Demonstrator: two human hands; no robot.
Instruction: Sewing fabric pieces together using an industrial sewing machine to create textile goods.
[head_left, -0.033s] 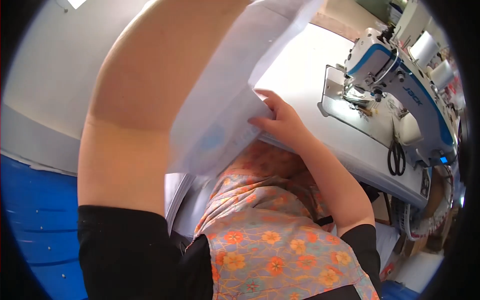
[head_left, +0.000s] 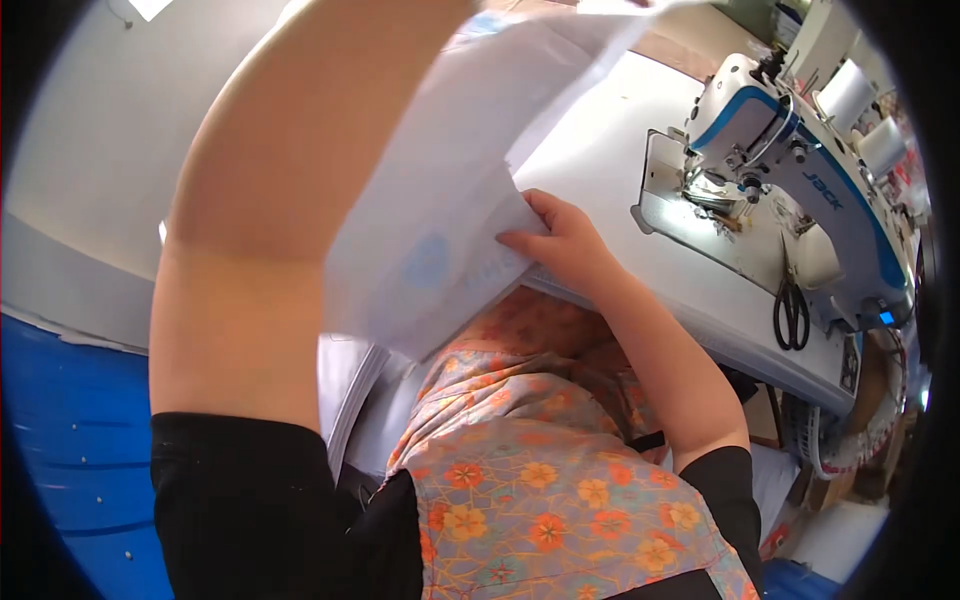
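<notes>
A thin, whitish see-through sheet (head_left: 455,215) with pale blue print hangs in front of me; whether it is a plastic bag or cloth I cannot tell. My right hand (head_left: 560,235) pinches its right edge between thumb and fingers, just above my lap. Across the left side my left forearm (head_left: 290,140) reaches up and passes in front of the sheet. The left hand itself lies beyond the top edge, so its fingers are hidden. A little skin-toned patch by the sheet's top corner is too small to make out.
On the white table (head_left: 600,130) to the right stands a white and blue sewing machine (head_left: 830,190). Black-handled scissors (head_left: 791,315) lie beside it, and white thread cones (head_left: 845,95) stand behind. A floral apron (head_left: 560,480) covers my lap. Blue panelling (head_left: 80,450) is at left.
The sheet's top has shifted a little right and its lower part has spread flatter. My left forearm has moved slightly left; my right hand keeps its pinch on the edge.
</notes>
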